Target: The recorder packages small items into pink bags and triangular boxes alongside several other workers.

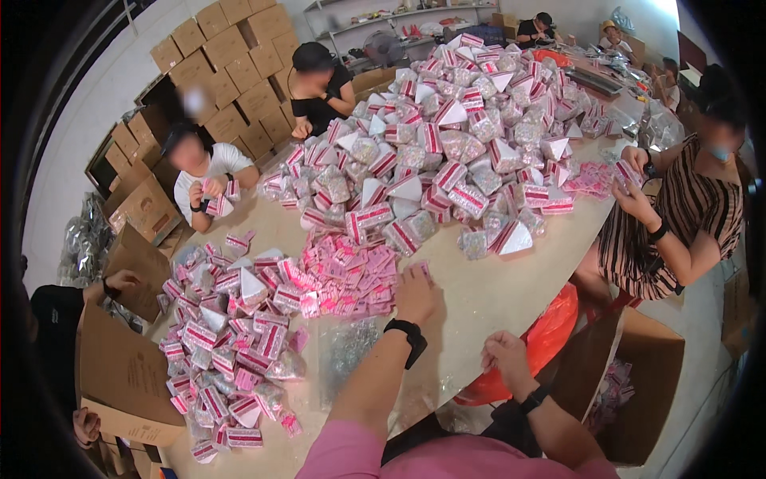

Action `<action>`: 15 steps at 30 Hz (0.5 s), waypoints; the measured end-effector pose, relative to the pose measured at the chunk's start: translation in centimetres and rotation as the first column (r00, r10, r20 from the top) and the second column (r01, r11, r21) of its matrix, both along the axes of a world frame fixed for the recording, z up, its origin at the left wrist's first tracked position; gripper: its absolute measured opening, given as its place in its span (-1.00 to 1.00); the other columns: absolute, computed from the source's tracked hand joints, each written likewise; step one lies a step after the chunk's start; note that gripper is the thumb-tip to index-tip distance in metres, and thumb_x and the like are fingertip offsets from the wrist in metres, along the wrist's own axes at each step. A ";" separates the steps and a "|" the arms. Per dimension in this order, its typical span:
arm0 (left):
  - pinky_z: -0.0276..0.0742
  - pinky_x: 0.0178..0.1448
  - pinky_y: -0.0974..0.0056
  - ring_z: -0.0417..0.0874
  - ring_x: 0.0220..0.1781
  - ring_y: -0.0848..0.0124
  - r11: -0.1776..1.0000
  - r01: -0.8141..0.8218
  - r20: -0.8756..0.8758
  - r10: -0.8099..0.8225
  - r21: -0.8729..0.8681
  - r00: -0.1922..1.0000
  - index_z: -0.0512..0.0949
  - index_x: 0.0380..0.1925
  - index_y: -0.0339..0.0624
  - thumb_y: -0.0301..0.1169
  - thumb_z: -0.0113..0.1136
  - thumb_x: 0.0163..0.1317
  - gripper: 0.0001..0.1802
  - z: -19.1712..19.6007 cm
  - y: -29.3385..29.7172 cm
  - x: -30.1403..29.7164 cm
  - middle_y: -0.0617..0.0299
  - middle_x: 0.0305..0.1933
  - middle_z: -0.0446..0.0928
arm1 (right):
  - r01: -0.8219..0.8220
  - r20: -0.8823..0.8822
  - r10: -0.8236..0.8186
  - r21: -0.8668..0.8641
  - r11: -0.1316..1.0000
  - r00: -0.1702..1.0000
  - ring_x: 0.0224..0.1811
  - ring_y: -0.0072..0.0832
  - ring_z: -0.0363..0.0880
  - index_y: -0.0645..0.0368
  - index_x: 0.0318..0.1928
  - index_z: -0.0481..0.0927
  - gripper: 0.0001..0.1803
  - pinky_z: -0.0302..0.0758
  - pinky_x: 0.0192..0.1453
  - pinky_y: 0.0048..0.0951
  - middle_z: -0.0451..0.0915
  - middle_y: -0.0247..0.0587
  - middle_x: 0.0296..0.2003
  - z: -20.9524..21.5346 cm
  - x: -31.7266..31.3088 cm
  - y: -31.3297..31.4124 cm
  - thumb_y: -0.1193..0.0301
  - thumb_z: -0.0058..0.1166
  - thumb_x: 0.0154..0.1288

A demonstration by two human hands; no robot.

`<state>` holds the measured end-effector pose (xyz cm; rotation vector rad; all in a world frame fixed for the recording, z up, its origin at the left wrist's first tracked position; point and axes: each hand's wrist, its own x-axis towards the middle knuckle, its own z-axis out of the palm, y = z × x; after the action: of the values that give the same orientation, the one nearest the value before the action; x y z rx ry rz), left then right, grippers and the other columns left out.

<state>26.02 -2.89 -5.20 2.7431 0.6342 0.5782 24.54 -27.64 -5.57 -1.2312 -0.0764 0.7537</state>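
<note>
My left hand (416,298) reaches over the table to the right edge of a heap of small pink cards (351,275). Its fingers are bent round a pink card (420,272) at that edge. My right hand (507,359) is raised above the table's near edge, its fingers curled together. What it holds, if anything, is too small to make out. A clear plastic bag with small shiny pieces (349,351) lies left of my left forearm. Left of the cards is a pile of wedge-shaped packs (239,339) with pink and white bands.
A large mound of similar clear packs (447,152) covers the far table. Open cardboard boxes stand at the left (128,375) and lower right (638,383), with a red plastic bag (550,327) beside the latter. Several people work around the table; stacked cartons (231,72) line the wall.
</note>
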 end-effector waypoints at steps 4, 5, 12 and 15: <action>0.49 -0.07 0.06 0.47 -0.03 0.09 0.979 0.026 -0.171 0.009 0.202 0.985 0.44 -0.17 -0.30 -0.21 0.18 0.05 -0.57 -0.5 1.0 0.9 0.04 -0.16 0.47 | -0.016 -0.069 0.021 0.080 0.997 0.997 -0.55 -0.42 0.58 0.23 -0.28 0.45 -0.93 0.54 -0.55 -0.49 0.54 -0.18 -0.48 -0.4 0.2 -0.1 0.48 -0.06 0.31; 0.51 -0.11 0.07 0.50 -0.07 0.08 0.967 0.057 -0.196 -0.007 0.250 0.981 0.45 -0.17 -0.29 -0.20 0.18 0.06 -0.58 -0.9 1.7 1.2 0.06 -0.20 0.48 | -0.016 -0.079 0.022 0.081 0.997 0.997 -0.55 -0.41 0.59 0.23 -0.28 0.44 -0.92 0.54 -0.55 -0.49 0.54 -0.17 -0.48 -0.3 0.4 0.0 0.48 -0.06 0.31; 0.53 -0.29 0.11 0.62 -0.35 0.07 0.998 0.058 -0.139 -0.057 0.006 0.989 0.54 -0.37 -0.20 -0.29 0.10 0.16 -0.80 4.0 0.3 -0.6 0.02 -0.43 0.56 | 0.027 -0.143 -0.013 0.097 0.995 0.990 -0.50 -0.41 0.60 0.24 -0.28 0.44 -0.92 0.55 -0.51 -0.48 0.55 -0.16 -0.46 -0.1 0.8 -0.6 0.48 -0.06 0.30; 0.52 -0.33 0.30 0.62 -0.41 0.37 0.762 0.181 0.141 -0.119 -0.621 0.983 0.54 -0.31 -0.26 -0.30 0.06 0.29 -0.77 5.3 -0.6 -4.7 0.14 -0.48 0.56 | -0.054 -0.044 0.059 0.118 0.992 0.997 -0.47 -0.48 0.56 0.23 -0.29 0.46 -0.92 0.52 -0.43 -0.52 0.54 -0.20 -0.45 0.0 1.2 -0.6 0.48 -0.05 0.30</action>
<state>21.29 -3.53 0.11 2.0851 0.4657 0.3606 25.71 -28.24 -5.54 -1.1034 -0.1153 0.8164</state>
